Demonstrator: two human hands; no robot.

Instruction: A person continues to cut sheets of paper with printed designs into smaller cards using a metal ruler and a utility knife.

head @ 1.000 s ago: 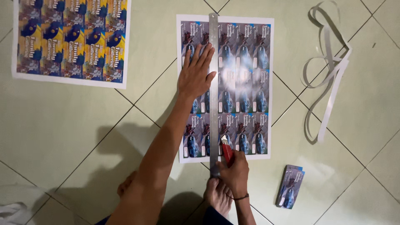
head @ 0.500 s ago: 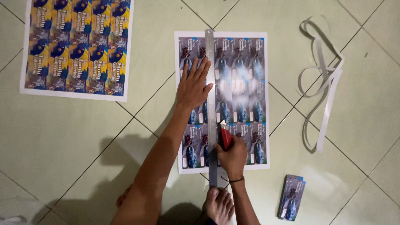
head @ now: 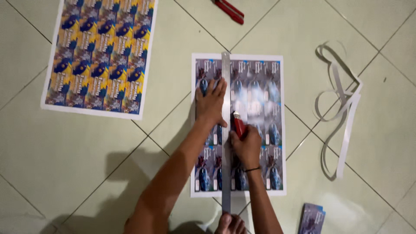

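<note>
A printed sheet of blue-grey cards [head: 268, 130] lies on the tiled floor. A long metal ruler [head: 226, 69] runs lengthwise down the sheet. My left hand [head: 211, 105] presses flat on the ruler and the sheet's left part. My right hand [head: 246, 147] grips a red utility knife [head: 239, 125], its blade end against the ruler's right edge about midway along the sheet. My toes [head: 230, 224] show at the ruler's near end.
A second sheet with yellow and blue prints [head: 102, 56] lies at the upper left. Curled white paper strips [head: 340, 108] rest to the right. A small stack of cut cards [head: 311, 218] is at the lower right. Another red tool [head: 229, 10] lies at the top.
My right hand with the knife has moved up along the ruler, from near the sheet's lower end to its middle. The left hand stays pressed on the ruler. The view shifted.
</note>
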